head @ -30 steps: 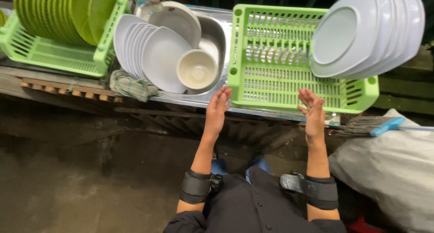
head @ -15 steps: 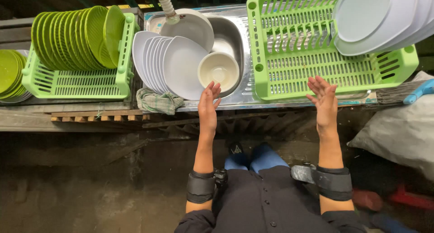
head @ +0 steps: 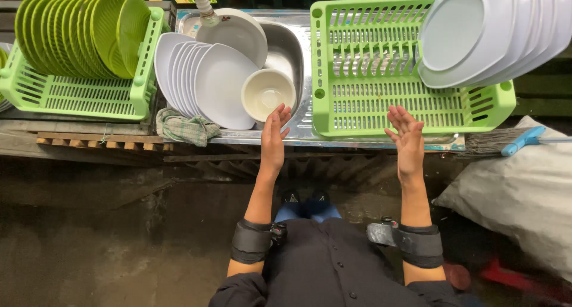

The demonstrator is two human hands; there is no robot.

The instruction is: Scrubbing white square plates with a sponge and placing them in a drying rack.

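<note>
**Cream bowl in the sink, 2 open hands before it**

Cream and round, the bowl [head: 268, 93] sits in the steel sink [head: 290, 45], leaning against a row of white plates [head: 202, 80]. The left hand [head: 274, 135] hovers just beside it, fingers straight and together, holding nothing. The right hand [head: 407, 139] is open too, fingers slightly spread, in front of the green rack [head: 381, 98] that carries pale plates [head: 488, 33]. A checked cloth [head: 186, 128] lies at the sink's edge.
</note>
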